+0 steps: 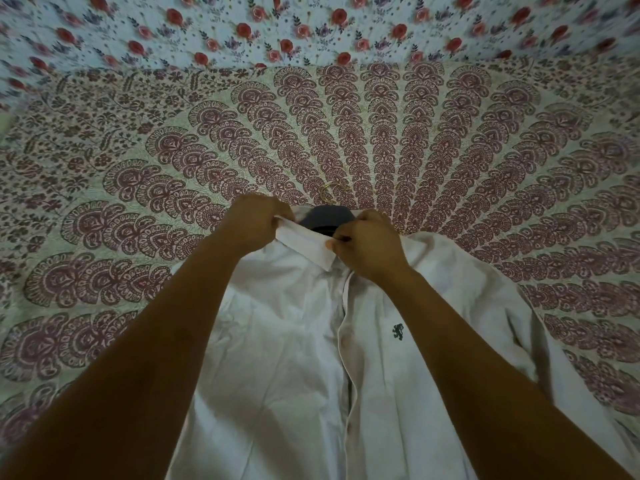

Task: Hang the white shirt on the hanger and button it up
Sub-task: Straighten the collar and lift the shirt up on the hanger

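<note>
The white shirt (287, 341) lies face up on the bed, front placket running down the middle and a small dark emblem on its chest. A dark hanger (325, 218) sits inside the neck, its gold hook (331, 192) poking out above the collar. My left hand (256, 223) grips the left side of the collar. My right hand (367, 247) pinches the collar tip and placket top at the neck. The hanger's arms are hidden under the cloth.
A bedsheet (346, 133) with a maroon mandala print covers the bed under the shirt. Behind it lies a pale fabric with red roses (311, 26). The shirt's right sleeve (540, 341) spreads toward the right edge.
</note>
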`<action>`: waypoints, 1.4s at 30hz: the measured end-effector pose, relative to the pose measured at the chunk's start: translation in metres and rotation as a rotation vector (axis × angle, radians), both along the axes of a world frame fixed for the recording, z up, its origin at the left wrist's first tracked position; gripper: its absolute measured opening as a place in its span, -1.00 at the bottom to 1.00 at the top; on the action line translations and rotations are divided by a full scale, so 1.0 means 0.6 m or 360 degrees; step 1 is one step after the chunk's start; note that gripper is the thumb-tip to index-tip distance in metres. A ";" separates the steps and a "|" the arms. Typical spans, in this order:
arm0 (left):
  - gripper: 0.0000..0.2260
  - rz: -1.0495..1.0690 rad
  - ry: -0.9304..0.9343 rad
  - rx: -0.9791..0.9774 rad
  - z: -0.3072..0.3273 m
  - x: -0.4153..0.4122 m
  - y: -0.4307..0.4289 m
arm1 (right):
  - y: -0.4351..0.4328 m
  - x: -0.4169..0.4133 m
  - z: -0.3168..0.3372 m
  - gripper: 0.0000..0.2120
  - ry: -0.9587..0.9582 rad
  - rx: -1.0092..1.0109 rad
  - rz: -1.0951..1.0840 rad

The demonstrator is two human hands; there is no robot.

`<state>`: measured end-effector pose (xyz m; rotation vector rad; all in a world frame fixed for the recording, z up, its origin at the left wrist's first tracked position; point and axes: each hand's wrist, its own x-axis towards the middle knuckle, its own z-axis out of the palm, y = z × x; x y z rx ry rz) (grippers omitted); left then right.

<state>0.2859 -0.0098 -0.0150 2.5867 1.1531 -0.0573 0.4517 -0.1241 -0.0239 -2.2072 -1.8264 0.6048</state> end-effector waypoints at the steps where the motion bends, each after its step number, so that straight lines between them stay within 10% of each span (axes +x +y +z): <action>1: -0.73 0.0021 0.0074 0.0055 0.004 0.001 0.002 | 0.001 0.001 -0.001 -0.76 -0.0004 0.0031 -0.0061; 6: -0.76 0.0045 0.0480 0.0115 0.006 0.023 0.002 | -0.004 0.006 -0.003 -0.70 -0.0004 -0.0001 -0.0054; 11: -0.61 0.0480 -0.0438 -0.0472 0.033 0.042 0.003 | -0.028 0.042 0.001 -0.53 0.0242 0.0335 -0.0238; 15: -0.77 0.0729 -0.0436 -0.0467 0.007 0.071 0.017 | -0.031 0.072 -0.019 -0.50 0.0147 0.0171 -0.0449; 23: -0.61 0.0451 0.0079 -0.0816 -0.041 0.110 0.036 | -0.014 0.079 -0.059 -0.52 0.0274 -0.0246 -0.0500; 42: -0.79 0.0309 -0.0433 -0.1135 0.053 0.100 0.002 | -0.067 0.075 0.003 -0.56 0.0682 -0.0157 -0.0437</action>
